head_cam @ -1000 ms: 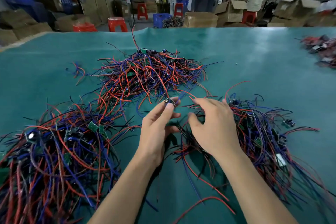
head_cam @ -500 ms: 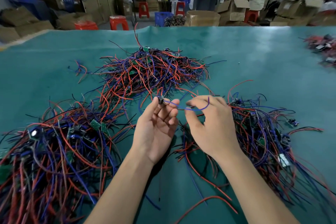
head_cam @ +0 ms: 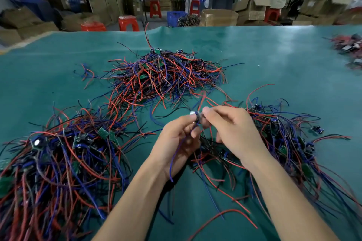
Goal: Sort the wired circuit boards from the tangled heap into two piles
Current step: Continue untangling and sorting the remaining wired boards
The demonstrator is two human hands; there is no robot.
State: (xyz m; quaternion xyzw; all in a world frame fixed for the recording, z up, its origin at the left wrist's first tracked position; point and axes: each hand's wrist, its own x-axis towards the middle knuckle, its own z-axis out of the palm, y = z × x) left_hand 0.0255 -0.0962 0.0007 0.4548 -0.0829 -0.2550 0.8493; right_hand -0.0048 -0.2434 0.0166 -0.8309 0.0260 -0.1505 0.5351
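A small wired circuit board point(head_cam: 196, 116) is held up above the green bench point(head_cam: 274, 60), between the two hands and in front of the heaps; it is too small and blurred to read its face, but its wires give its line: a blue wire point(head_cam: 174, 154) hangs from it down and toward the person across the left palm, and a red wire point(head_cam: 200, 100) rises from it up and away, so the long axis runs roughly near-to-far, tilted upward at the far end. The left hand point(head_cam: 176, 141) has its fingers point(head_cam: 188, 119) curled up and pinching the board from the left, palm turned partly up; the right hand point(head_cam: 233, 133) reaches in from the right, knuckles up, its fingers point(head_cam: 208, 112) closed on the same board, touching the left fingertips.

Under and to the right of the hands lies the tangled heap point(head_cam: 284, 143) of red, blue and black wires with small boards in it, spreading toward the right edge; to the left, near the left forearm, sits a large near pile point(head_cam: 58, 162) of the same stuff, green boards showing on top; beyond the hands, well apart from both, is the far pile point(head_cam: 166, 76), mostly red and blue. At the far right edge of the bench lies another blurred clutter of parts point(head_cam: 350, 51); behind the bench stand cardboard boxes point(head_cam: 219, 17) and red stools point(head_cam: 128, 23).
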